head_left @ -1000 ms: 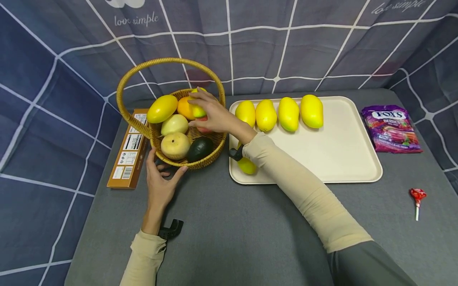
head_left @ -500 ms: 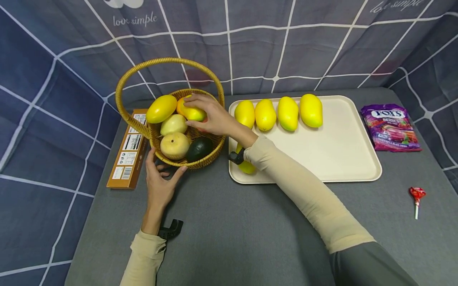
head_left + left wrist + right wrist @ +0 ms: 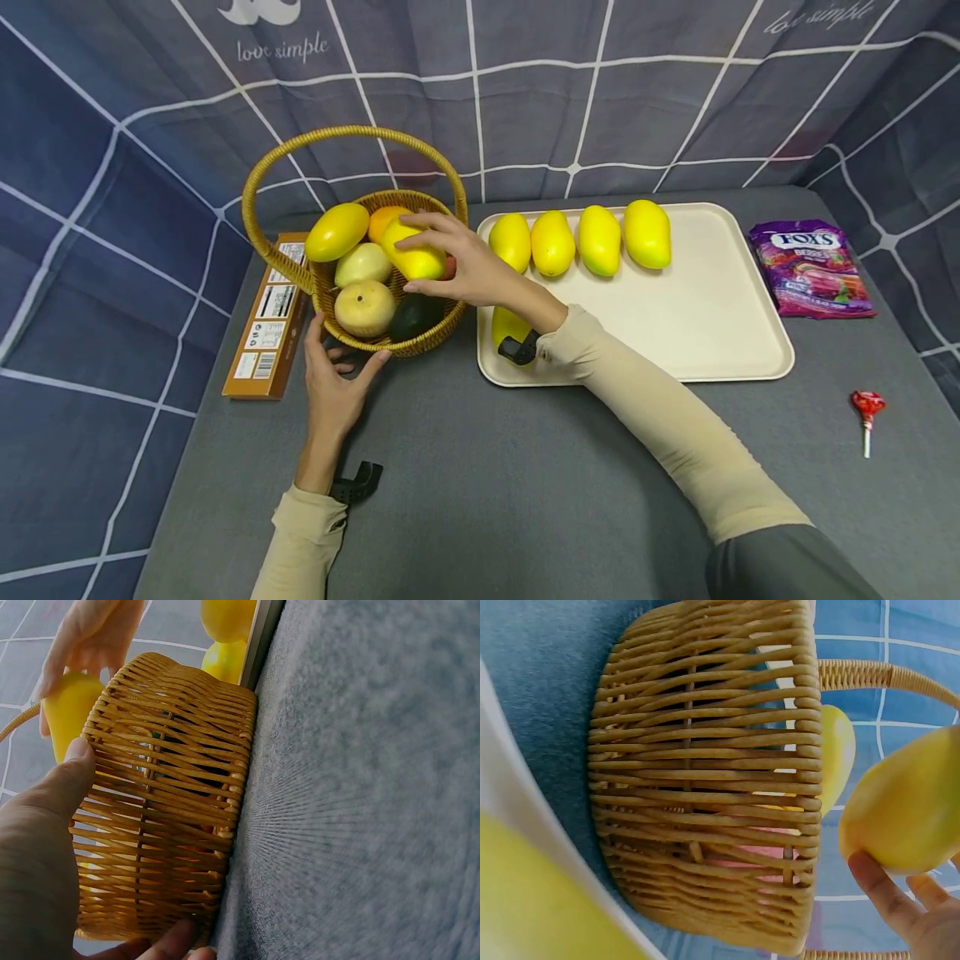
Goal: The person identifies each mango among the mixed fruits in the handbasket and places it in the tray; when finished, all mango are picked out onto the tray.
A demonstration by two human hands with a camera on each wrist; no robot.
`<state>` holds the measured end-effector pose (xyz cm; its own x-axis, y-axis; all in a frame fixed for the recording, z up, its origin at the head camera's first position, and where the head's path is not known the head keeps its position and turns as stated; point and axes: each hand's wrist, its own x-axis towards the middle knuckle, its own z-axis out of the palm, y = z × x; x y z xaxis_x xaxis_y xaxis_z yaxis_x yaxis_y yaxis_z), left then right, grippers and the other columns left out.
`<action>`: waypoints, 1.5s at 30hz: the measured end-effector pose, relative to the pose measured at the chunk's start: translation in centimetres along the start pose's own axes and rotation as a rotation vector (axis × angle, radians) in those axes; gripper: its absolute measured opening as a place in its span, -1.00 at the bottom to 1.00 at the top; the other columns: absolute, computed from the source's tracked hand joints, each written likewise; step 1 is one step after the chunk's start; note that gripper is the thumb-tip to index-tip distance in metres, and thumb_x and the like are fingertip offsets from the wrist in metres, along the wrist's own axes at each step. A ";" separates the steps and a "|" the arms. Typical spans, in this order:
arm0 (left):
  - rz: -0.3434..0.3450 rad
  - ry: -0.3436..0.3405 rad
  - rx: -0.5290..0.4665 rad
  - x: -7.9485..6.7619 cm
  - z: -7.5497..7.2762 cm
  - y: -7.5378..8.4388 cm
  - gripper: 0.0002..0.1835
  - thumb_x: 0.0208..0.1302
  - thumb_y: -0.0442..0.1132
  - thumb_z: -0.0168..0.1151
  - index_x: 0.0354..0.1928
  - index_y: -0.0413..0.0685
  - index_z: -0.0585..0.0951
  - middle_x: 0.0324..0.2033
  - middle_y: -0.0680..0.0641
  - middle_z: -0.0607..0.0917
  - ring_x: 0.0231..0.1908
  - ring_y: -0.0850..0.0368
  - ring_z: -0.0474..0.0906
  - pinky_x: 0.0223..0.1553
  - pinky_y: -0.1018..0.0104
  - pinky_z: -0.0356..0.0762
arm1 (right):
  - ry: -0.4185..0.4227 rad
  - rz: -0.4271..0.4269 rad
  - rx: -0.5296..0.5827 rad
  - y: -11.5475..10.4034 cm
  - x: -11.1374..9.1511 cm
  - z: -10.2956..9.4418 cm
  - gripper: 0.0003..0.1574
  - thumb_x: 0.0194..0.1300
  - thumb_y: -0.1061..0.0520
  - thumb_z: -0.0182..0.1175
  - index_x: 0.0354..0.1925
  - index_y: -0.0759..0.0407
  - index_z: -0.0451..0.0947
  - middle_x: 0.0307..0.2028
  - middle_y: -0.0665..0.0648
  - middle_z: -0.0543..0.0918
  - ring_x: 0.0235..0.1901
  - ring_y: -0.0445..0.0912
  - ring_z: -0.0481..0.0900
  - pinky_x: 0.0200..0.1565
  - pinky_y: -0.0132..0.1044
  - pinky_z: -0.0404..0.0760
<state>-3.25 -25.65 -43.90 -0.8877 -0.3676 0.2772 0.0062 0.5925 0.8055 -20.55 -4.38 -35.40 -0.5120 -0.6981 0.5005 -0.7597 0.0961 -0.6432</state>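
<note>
My right hand (image 3: 476, 265) grips a yellow mango (image 3: 415, 252) above the right part of the wicker basket (image 3: 423, 342). In the right wrist view, the mango (image 3: 907, 802) is raised beyond the basket's rim, with fingertips against its underside. My left hand (image 3: 335, 392) holds the basket's front left side; in the left wrist view its thumb (image 3: 75, 761) lies at the rim. Inside are another yellow mango (image 3: 337, 232), an orange (image 3: 384, 221), a pale green fruit (image 3: 363, 264), a round pale yellow fruit (image 3: 365, 308) and a dark avocado (image 3: 415, 317). A reddish fruit is mostly hidden by my hand.
A cream tray (image 3: 720, 333) right of the basket bears several mangoes (image 3: 599, 242), one partly hidden under my right wrist. A brown box (image 3: 264, 333) lies left of the basket. Farther right are a purple candy bag (image 3: 810, 268) and a red lollipop (image 3: 867, 404).
My right hand has drawn a mango up from beside the orange and brought it nearer, toward the basket's front. My left hand stays at the basket.
</note>
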 end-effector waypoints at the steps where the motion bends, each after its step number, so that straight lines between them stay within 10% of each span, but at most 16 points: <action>1: 0.001 0.000 0.000 0.0 0.0 0.0 0.10 0.06 -0.13 0.52 0.54 0.07 0.01 0.47 -0.09 0.14 -0.03 -0.06 0.49 -0.21 0.42 0.43 | 0.003 -0.001 0.003 0.0 -0.3 -0.2 -0.40 0.12 -0.03 0.47 0.12 0.10 0.62 0.34 0.13 0.41 0.37 -0.09 0.26 0.23 -0.32 0.38; 29: 0.020 0.002 -0.032 0.0 0.2 -0.4 0.10 0.06 -0.20 0.51 0.54 0.10 0.00 0.43 -0.13 0.18 -0.02 -0.09 0.51 -0.21 0.42 0.44 | 0.186 0.058 -0.094 -0.1 -13.1 -6.1 -0.36 -0.04 0.13 0.56 0.06 0.08 0.64 0.30 0.14 0.45 0.37 0.09 0.29 0.41 -0.08 0.20; 45: 0.016 0.001 -0.051 0.0 0.3 -0.6 0.08 0.09 -0.24 0.49 0.54 0.13 0.01 0.43 -0.11 0.19 -0.02 -0.12 0.51 -0.20 0.42 0.44 | 0.129 0.158 -0.220 1.6 -19.4 -7.2 -0.31 -0.12 0.11 0.60 0.05 0.09 0.64 0.27 0.21 0.46 0.33 0.14 0.30 0.38 -0.04 0.22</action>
<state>-3.40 -25.78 -44.51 -0.8871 -0.3588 0.2904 0.0436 0.5612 0.8265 -14.71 14.42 -41.96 -0.6666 -0.5676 0.4832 -0.7283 0.3577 -0.5846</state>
